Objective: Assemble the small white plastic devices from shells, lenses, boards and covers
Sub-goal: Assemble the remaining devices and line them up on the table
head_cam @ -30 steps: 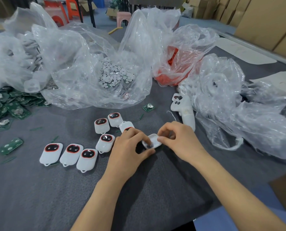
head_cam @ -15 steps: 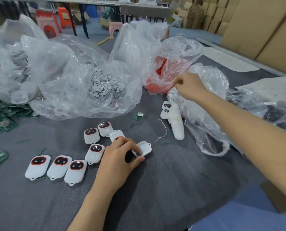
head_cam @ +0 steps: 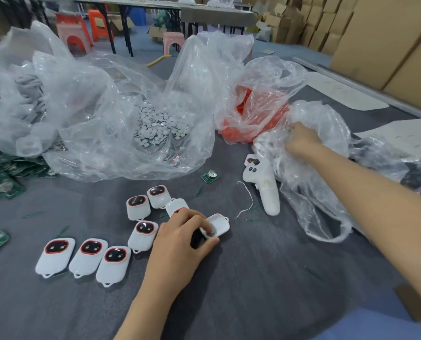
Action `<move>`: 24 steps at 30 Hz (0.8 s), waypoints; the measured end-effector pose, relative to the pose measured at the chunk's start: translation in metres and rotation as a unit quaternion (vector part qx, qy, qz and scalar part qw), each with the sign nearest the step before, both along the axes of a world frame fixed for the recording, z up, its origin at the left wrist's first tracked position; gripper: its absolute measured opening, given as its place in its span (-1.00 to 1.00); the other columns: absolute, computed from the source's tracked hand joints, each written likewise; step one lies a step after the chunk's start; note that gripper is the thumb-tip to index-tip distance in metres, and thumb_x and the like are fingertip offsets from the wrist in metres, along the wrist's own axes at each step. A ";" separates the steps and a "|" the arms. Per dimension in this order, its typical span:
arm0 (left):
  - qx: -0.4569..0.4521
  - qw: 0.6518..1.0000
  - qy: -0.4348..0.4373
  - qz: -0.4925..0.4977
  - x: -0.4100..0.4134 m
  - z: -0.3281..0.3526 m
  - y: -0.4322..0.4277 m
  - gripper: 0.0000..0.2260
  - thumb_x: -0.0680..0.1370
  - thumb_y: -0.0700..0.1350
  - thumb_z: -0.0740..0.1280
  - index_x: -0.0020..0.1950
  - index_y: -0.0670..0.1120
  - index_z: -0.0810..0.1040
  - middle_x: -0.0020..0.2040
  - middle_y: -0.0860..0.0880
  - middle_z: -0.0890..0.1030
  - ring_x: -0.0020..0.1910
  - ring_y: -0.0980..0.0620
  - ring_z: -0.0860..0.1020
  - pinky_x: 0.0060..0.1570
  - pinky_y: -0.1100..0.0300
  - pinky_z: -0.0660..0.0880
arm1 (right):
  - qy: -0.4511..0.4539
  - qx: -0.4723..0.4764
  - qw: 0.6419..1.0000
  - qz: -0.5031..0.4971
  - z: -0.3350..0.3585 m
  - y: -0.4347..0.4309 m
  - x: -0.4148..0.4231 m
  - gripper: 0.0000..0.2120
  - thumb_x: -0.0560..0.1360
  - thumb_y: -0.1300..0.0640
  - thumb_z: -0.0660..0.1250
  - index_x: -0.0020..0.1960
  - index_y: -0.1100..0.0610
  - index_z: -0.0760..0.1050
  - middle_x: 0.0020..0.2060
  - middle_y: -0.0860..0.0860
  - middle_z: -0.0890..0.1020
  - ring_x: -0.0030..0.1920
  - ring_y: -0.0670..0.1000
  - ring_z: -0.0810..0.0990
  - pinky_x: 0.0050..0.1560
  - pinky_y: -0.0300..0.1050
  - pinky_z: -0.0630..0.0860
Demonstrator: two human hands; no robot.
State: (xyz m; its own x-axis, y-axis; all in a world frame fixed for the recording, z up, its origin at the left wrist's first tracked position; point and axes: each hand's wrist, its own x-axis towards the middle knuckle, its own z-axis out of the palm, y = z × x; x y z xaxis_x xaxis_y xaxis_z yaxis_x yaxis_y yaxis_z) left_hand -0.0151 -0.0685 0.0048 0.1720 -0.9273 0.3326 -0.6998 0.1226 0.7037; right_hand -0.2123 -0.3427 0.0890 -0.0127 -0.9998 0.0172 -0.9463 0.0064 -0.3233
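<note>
White plastic, open side up — the shell (head_cam: 218, 224) lies on the grey worktop (head_cam: 266, 278) right under the fingertips of the left hand (head_cam: 180, 244), which is curled over its near end, thumb against the near edge and fingers pressed on top; only the far half of the shell sticks out beyond the fingers. Just left of that hand and touching its knuckles sits another white device (head_cam: 176, 206), and further left lie six assembled devices with red-ringed dark lenses: one (head_cam: 143, 235) beside the wrist, two (head_cam: 138, 207) beyond it, and a row of three (head_cam: 86, 257) well out to the left.

The right hand (head_cam: 301, 139) is stretched far forward and to the right, well apart from the shell, its fingers bunched and buried in the folds of a clear plastic bag (head_cam: 312, 182) — whether it has hold of a part in there cannot be told. Near that hand's left lies a white controller (head_cam: 266, 187), with a single green board (head_cam: 210, 176) a little further left. Beyond the right hand sits a bag of red parts (head_cam: 256, 116); beyond the left hand, a bag of small grey discs (head_cam: 159, 127)
</note>
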 end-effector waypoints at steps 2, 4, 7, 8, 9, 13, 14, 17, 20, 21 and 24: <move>0.001 1.000 -0.001 0.003 0.000 0.000 -0.001 -0.85 0.39 -0.06 0.53 -0.19 0.03 0.57 -0.04 0.17 0.52 -0.06 0.12 0.53 -0.05 -0.03 0.48 | -0.010 0.034 0.999 -0.016 -0.002 0.001 -0.010 -0.80 0.54 0.20 0.24 0.13 0.23 0.49 0.03 0.24 0.56 -0.14 0.19 0.57 -0.22 -0.11 0.51; 0.001 1.000 -0.003 0.004 -0.001 0.000 -0.001 -0.85 0.39 -0.06 0.53 -0.19 0.03 0.57 -0.03 0.18 0.52 -0.07 0.12 0.53 -0.05 -0.03 0.48 | -0.034 0.056 0.997 -0.029 -0.003 0.000 -0.018 -0.84 0.53 0.22 0.27 -0.01 0.31 0.55 -0.09 0.23 0.62 -0.29 0.13 0.56 -0.31 -0.14 0.50; 0.004 1.000 0.000 0.005 -0.001 0.000 -0.001 -0.86 0.40 -0.07 0.53 -0.18 0.04 0.57 -0.03 0.18 0.52 -0.06 0.12 0.53 -0.04 -0.03 0.47 | -0.058 0.048 0.997 -0.014 0.000 0.003 -0.026 -0.82 0.51 0.23 0.30 -0.07 0.35 0.59 -0.17 0.20 0.63 -0.28 0.10 0.60 -0.36 -0.18 0.47; 0.005 1.000 0.000 0.004 0.000 0.000 -0.001 -0.86 0.40 -0.07 0.53 -0.18 0.04 0.57 -0.03 0.18 0.52 -0.06 0.12 0.54 -0.03 -0.04 0.47 | -0.071 0.032 0.997 0.003 0.001 0.003 -0.028 -0.82 0.51 0.22 0.31 -0.06 0.35 0.60 -0.17 0.19 0.63 -0.20 0.12 0.62 -0.28 -0.17 0.50; 0.004 1.000 -0.001 0.003 0.000 0.000 -0.001 -0.86 0.40 -0.07 0.53 -0.18 0.04 0.58 -0.03 0.18 0.52 -0.06 0.12 0.54 -0.03 -0.04 0.47 | -0.081 0.012 0.996 0.023 0.002 0.005 -0.030 -0.83 0.52 0.22 0.32 -0.06 0.32 0.60 -0.15 0.16 0.64 -0.12 0.11 0.62 -0.14 -0.16 0.51; -0.003 1.000 -0.005 0.001 -0.001 -0.001 -0.001 -0.85 0.38 -0.09 0.54 -0.19 0.04 0.58 -0.04 0.17 0.53 -0.05 0.12 0.55 -0.04 -0.06 0.48 | -0.091 -0.082 0.989 0.086 0.012 0.019 -0.025 -0.87 0.55 0.18 0.30 0.02 0.16 0.60 -0.14 0.02 0.58 -0.13 0.00 0.53 -0.17 -0.25 0.39; -0.005 1.000 -0.003 0.002 -0.001 -0.001 -0.001 -0.85 0.38 -0.09 0.54 -0.19 0.04 0.58 -0.04 0.17 0.53 -0.05 0.12 0.55 -0.04 -0.06 0.48 | -0.095 -0.104 0.984 0.107 0.015 0.024 -0.018 -0.88 0.55 0.17 0.30 0.01 0.15 0.60 -0.14 0.02 0.58 -0.16 -0.02 0.53 -0.21 -0.27 0.38; -0.014 1.000 -0.020 0.005 -0.001 -0.001 -0.001 -0.86 0.39 -0.09 0.54 -0.18 -0.01 0.59 -0.02 0.14 0.53 -0.08 0.07 0.56 -0.05 -0.04 0.49 | -0.117 -0.127 0.964 0.204 0.022 0.046 0.025 -0.89 0.54 0.17 0.30 -0.05 0.14 0.60 -0.17 -0.01 0.60 -0.19 -0.08 0.51 -0.11 -0.28 0.37; -0.005 1.000 -0.025 0.011 -0.004 0.001 0.002 -0.86 0.40 -0.09 0.52 -0.16 -0.06 0.59 -0.01 0.09 0.54 -0.07 0.04 0.56 -0.03 -0.01 0.48 | -0.128 -0.112 0.935 0.310 0.019 0.088 0.090 -0.87 0.53 0.16 0.31 -0.07 0.16 0.62 -0.18 0.01 0.64 -0.18 -0.05 0.52 -0.11 -0.25 0.34; -0.007 1.000 -0.028 0.011 -0.003 0.000 0.002 -0.87 0.41 -0.10 0.51 -0.16 -0.07 0.59 -0.02 0.08 0.55 -0.06 0.05 0.56 -0.03 -0.01 0.48 | -0.132 -0.101 0.923 0.347 0.015 0.105 0.112 -0.87 0.53 0.16 0.31 -0.06 0.16 0.63 -0.18 0.03 0.66 -0.18 -0.04 0.54 -0.12 -0.25 0.35; -0.014 0.999 -0.035 0.024 -0.001 0.006 0.008 -0.90 0.44 -0.12 0.46 -0.13 -0.11 0.59 -0.02 0.01 0.55 -0.02 0.03 0.53 0.00 0.03 0.46 | -0.146 -0.058 0.880 0.447 -0.001 0.160 0.176 -0.86 0.53 0.18 0.30 -0.04 0.17 0.63 -0.17 0.07 0.68 -0.18 0.00 0.57 -0.11 -0.19 0.42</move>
State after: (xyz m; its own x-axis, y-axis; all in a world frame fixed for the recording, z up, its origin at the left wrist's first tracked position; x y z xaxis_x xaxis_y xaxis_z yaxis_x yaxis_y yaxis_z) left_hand -0.0162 -0.0602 0.0107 0.1908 -0.9091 0.3703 -0.7530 0.1064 0.6494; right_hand -0.0363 -0.1823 0.0882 0.7582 -0.6036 0.2465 -0.4324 -0.7485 -0.5027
